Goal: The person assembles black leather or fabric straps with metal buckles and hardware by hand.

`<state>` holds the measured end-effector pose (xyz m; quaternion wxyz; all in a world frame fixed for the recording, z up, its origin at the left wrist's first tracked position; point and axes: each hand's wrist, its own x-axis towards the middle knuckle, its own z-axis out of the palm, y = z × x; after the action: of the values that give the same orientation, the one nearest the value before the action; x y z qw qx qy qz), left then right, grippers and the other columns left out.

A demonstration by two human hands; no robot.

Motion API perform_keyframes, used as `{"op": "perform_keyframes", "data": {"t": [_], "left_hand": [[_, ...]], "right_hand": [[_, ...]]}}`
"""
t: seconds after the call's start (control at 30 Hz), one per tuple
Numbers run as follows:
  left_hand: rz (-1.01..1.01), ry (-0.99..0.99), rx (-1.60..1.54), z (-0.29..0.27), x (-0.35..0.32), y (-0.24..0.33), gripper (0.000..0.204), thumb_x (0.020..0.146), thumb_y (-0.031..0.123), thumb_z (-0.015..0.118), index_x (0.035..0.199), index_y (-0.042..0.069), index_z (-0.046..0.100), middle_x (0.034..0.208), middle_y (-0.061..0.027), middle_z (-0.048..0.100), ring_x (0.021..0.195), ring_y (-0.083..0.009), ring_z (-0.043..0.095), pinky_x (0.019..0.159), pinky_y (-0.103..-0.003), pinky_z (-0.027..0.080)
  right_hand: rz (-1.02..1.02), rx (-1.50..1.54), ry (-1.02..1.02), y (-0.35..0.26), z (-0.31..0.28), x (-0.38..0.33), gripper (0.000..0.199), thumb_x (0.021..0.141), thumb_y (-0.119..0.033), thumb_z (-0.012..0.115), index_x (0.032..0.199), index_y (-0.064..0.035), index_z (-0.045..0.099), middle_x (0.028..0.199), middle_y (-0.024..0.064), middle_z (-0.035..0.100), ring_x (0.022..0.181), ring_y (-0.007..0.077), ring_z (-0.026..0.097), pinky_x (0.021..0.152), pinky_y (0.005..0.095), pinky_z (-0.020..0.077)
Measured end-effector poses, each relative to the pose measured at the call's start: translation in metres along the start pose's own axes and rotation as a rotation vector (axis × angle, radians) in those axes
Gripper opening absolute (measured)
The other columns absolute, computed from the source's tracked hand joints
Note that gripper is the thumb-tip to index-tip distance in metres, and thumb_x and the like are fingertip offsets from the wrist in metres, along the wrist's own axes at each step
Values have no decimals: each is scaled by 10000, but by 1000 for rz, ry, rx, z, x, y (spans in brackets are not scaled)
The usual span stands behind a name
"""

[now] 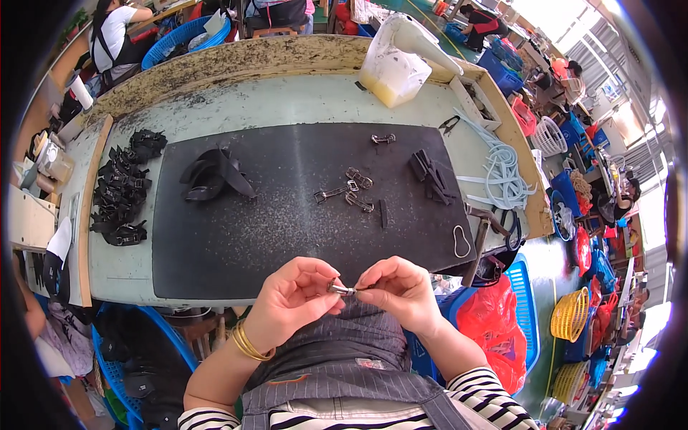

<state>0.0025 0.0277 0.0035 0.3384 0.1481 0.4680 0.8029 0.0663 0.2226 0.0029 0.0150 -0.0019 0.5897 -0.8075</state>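
Metal piece is up by our apron, pinched by our left hand and right hand, fingertips narrow, probably 'cause it's too tiny for a full grip. Past that, on the black mat, loose buckles lie within reach, short black strips to their right, seemingly sorted by kind. Farthest, a jug is near the back ledge, maybe just out of our way.

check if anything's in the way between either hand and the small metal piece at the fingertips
Nothing visible is in the way: the left hand and right hand pinch the small metal piece from either side. The loose metal buckles lie beyond them on the black mat, not between.
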Motion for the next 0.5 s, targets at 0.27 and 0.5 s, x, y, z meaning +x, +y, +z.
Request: {"op": "perform_keyframes", "data": {"t": [0.27,0.5], "left_hand": [[9,212,125,-3,-3,-5,242,803,-46,642,1034,-15,575,900,-82,633,810,-119,623,729,-220,514],[-7,135,-28,11,21,-10,136,823,-57,592,950,-12,598,921,-89,617,870,-169,633,640,-229,530]], "right_hand": [[-139,-684,49,6,-22,14,141,770,-19,672,899,-2,617,860,112,630,778,202,618,686,296,496],[-140,-1631,220,15,-53,63,140,761,-51,606,866,26,557,887,159,548,890,321,536,727,393,468]]}}
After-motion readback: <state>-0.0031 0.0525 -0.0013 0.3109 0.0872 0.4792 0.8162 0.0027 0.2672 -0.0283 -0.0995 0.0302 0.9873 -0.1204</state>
